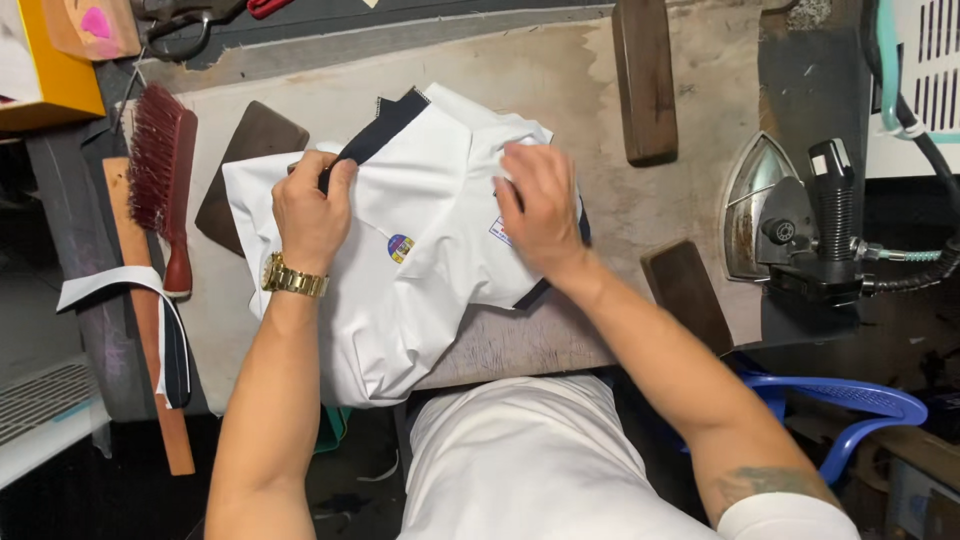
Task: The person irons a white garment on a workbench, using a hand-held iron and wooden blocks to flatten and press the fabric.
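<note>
White shirt (420, 260) lies in the middle of the worn tabletop (590, 90), bunched and folded, with one end hanging off the near edge toward the person. A dark navy strip (375, 135), perhaps a collar or trim, runs along its top left part.

The left hand (312, 205) has its grip closed on that dark strip and the white cloth under it, fingers curled tight. It seems to pinch there so the edge stays in place. A gold watch (295, 278) sits on that wrist. The right hand (540, 205) lies flat on the right side of the shirt, fingers spread and pressing down, not closed around anything. It looks like it holds the cloth flat so it does not slide.

A small round sticker (400, 247) shows on the shirt between the two hands.

The tabletop is pale, stained and scuffed. A dark wooden block (645, 80) lies at the top, and another dark block (686, 292) lies near the right arm. A steam iron (790, 215) rests at the right, well apart from the shirt, with a hose going off to the side. On the left lie a red-bristled brush (160, 170) and a long wooden stick (150, 330). A blue plastic chair (850, 400) stands at the lower right. The floor below is dark.
</note>
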